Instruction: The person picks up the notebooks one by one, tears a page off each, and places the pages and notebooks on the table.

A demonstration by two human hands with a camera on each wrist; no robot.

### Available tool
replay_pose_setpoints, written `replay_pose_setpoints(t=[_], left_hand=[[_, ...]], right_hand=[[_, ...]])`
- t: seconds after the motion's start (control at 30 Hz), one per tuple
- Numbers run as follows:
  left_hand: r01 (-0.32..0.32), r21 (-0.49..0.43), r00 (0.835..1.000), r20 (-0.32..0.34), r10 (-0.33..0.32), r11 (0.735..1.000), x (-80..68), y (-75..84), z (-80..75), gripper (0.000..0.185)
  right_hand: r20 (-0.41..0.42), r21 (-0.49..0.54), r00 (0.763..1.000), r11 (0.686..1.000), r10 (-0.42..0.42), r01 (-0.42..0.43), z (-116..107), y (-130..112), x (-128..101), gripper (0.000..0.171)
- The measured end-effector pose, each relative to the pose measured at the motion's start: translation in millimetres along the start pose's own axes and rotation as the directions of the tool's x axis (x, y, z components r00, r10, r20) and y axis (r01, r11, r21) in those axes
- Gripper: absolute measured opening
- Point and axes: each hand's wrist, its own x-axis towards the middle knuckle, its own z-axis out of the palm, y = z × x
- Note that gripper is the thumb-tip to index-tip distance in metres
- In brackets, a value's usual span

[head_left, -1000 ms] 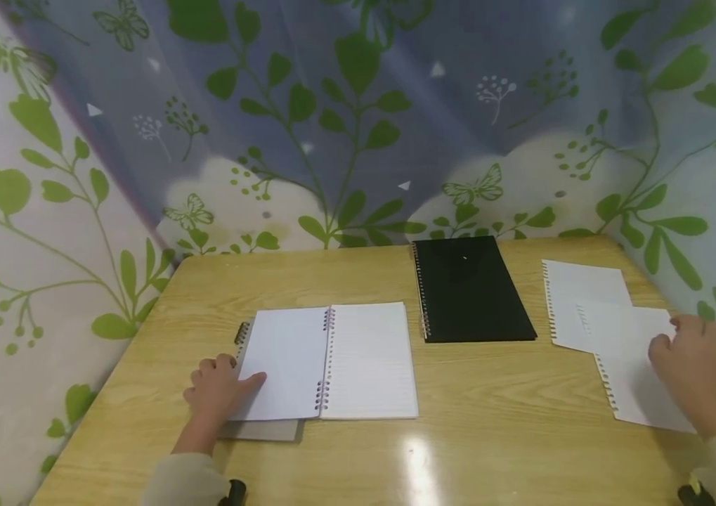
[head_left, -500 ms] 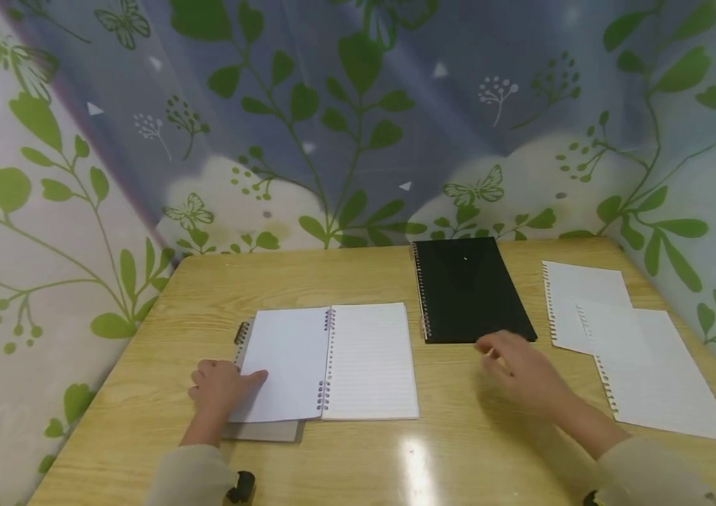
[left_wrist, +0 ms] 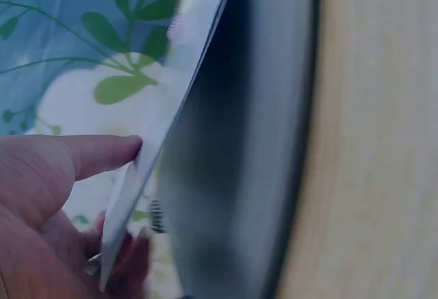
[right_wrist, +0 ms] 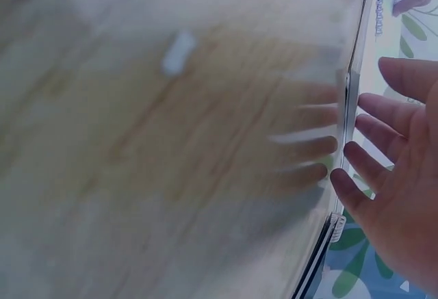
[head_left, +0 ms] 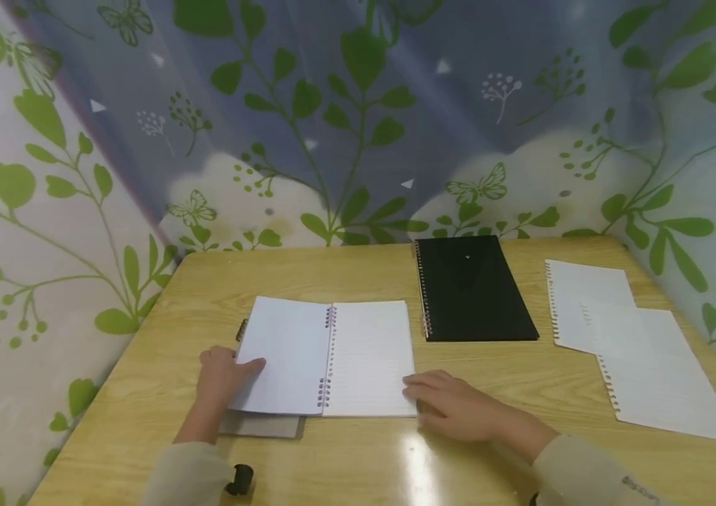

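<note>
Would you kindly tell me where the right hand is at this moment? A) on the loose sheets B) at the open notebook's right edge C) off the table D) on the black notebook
B: the right hand lies at the right edge of the open notebook, fingers straight.

A makeshift desk nook, likely at home. A wooden table (head_left: 522, 393) sits boxed in by leaf-and-butterfly printed curtains (head_left: 345, 119), with 2 notebooks (head_left: 332, 358) and loose sheets (head_left: 642, 351) on it.

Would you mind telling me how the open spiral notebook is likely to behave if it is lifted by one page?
The open spiral notebook would probably flop: the left hand already lifts thin pages off the grey cover. It looks light. Its wire binding should let the halves swing freely.
</note>
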Motion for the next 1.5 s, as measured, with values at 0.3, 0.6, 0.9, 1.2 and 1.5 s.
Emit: replay_pose_setpoints(t=[0.3,0.6,0.9,1.2,1.5], left_hand=[[-0.193,-0.183,0.977,0.049,0.205,0.964,-27.9,23.4,-28.2,0.052],[-0.392,-0.271,0.900,0.085,0.428,0.879,-66.8,85.8,-22.7,0.056],[-0.602,-0.181,0.783,0.058,0.620,0.777,-85.3,115.0,24.7,0.047],[-0.756,0.020,0.646,0.190,0.740,0.655,-93.3,130.0,64.7,0.059],[-0.735,0.152,0.676,0.243,0.696,0.661,-75.1,113.2,76.0,0.066]], right_hand=[[-0.031,0.118,0.999,0.993,0.024,-0.020,3.0,-4.3,7.8,0.040],[-0.111,0.504,0.979,0.859,0.169,-0.091,-30.8,-12.3,33.8,0.045],[0.032,0.812,0.958,0.551,0.285,-0.191,-39.1,-27.6,57.3,0.063],[-0.023,0.831,0.847,0.481,0.531,-0.279,-24.1,-21.1,62.6,0.026],[-0.154,0.704,0.821,0.644,0.550,-0.299,-8.5,-10.1,60.3,0.028]])
